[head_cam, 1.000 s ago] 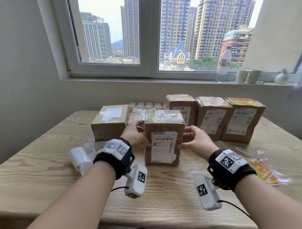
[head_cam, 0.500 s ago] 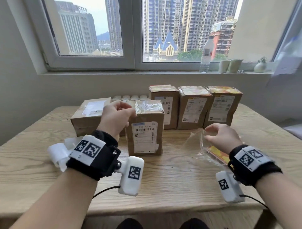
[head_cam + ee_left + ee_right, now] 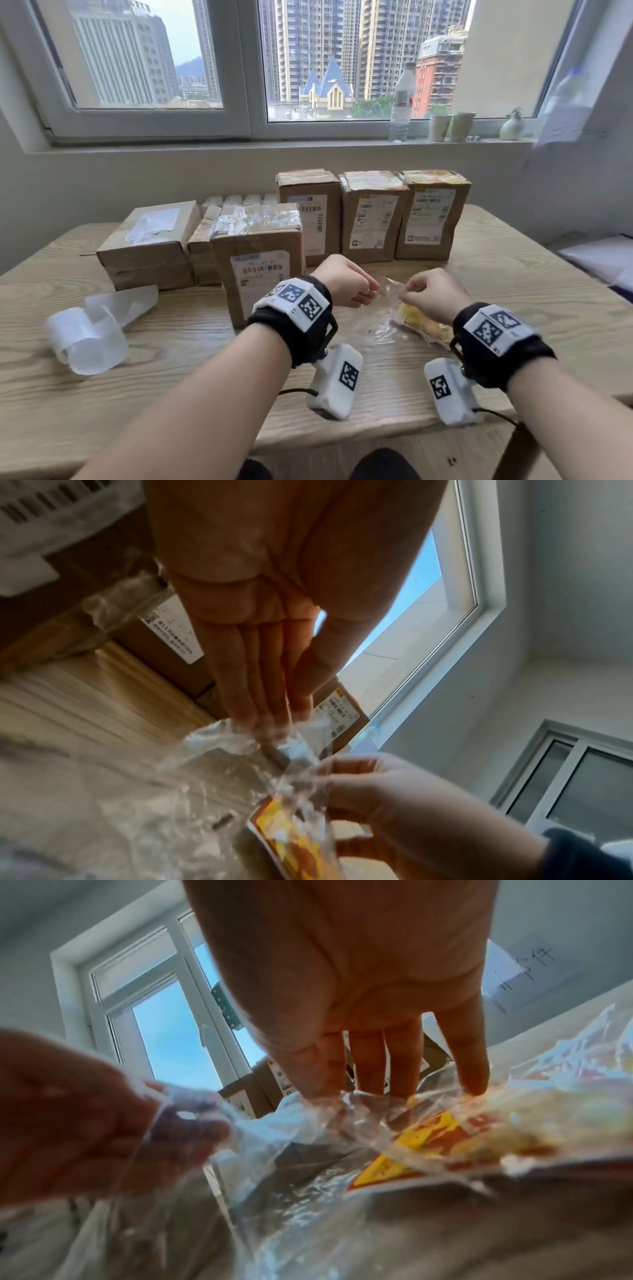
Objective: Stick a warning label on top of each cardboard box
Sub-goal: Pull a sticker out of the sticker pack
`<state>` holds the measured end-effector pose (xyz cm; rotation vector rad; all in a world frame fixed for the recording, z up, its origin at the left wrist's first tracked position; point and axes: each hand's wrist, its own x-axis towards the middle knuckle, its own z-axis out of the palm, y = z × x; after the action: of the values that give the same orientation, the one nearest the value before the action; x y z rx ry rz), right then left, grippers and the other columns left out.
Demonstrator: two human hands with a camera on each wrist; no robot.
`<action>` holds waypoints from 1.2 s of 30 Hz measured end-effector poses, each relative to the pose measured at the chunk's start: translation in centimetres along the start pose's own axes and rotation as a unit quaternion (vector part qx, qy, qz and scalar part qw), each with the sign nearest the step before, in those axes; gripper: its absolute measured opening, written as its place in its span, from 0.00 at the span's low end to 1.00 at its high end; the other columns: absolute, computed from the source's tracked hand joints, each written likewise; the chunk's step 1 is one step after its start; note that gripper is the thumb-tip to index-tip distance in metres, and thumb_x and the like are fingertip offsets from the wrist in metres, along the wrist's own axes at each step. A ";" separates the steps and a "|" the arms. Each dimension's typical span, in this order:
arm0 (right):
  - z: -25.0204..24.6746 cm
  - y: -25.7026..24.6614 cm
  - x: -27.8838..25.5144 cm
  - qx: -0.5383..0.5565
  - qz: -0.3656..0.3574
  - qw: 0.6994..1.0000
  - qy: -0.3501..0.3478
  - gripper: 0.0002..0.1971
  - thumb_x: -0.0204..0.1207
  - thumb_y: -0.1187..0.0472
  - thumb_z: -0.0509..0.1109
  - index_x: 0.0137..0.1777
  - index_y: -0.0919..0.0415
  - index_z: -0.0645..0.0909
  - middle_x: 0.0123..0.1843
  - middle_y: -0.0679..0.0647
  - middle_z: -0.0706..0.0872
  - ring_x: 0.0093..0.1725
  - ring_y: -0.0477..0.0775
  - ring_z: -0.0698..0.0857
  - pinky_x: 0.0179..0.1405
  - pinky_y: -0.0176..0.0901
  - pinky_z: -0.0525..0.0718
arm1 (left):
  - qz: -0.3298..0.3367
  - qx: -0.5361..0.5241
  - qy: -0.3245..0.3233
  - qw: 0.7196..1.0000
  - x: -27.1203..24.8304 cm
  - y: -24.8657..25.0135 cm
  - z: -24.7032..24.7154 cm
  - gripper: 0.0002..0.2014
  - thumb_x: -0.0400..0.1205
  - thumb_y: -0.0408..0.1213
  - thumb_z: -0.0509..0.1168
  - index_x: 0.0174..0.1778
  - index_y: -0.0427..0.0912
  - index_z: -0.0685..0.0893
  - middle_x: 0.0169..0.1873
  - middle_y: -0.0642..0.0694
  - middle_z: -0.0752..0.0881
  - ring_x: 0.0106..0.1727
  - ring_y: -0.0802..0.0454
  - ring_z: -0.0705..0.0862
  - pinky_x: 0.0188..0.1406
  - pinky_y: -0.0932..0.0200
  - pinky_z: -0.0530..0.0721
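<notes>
A clear plastic bag [image 3: 385, 325] lies on the table right of centre, with yellow-and-red warning labels [image 3: 423, 323] inside. My left hand [image 3: 371, 291] pinches the bag's open edge, and my right hand [image 3: 407, 296] pinches it opposite. In the left wrist view the fingers [image 3: 263, 696] close on the film [image 3: 219, 750] above the labels [image 3: 291, 840]. The right wrist view shows the labels [image 3: 428, 1139] under crinkled film [image 3: 301, 1123]. The front cardboard box [image 3: 260, 260] has only clear tape on top. Three back boxes [image 3: 373, 219] show yellow tops.
A flat box [image 3: 150, 240] and a small box [image 3: 202, 246] stand at the left. A curled white backing strip [image 3: 89, 332] lies on the wooden table [image 3: 171, 394]. A bottle [image 3: 402, 102] and cups [image 3: 448, 126] sit on the windowsill. Papers [image 3: 603, 260] lie at the right.
Both hands let go of the front box. The right hand went to the bag first, then the left hand crossed over and took hold of its edge.
</notes>
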<state>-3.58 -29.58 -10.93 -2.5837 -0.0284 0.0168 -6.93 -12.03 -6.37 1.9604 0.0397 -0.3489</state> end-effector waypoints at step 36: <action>-2.1 3.5 2.0 0.009 0.181 0.983 -0.032 0.31 0.66 0.59 0.83 0.65 0.64 0.73 0.59 0.60 0.81 0.56 0.60 0.84 0.52 0.49 0.82 | -0.078 0.089 0.045 0.992 6.8 -4.2 3.2 0.14 0.74 0.20 0.69 0.30 0.44 0.85 0.33 0.43 0.86 0.35 0.43 0.88 0.37 0.53 0.88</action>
<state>-1.44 -33.61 -11.05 -2.5343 0.4155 0.2337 -1.96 -14.11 -13.02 2.1559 0.2278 -0.3751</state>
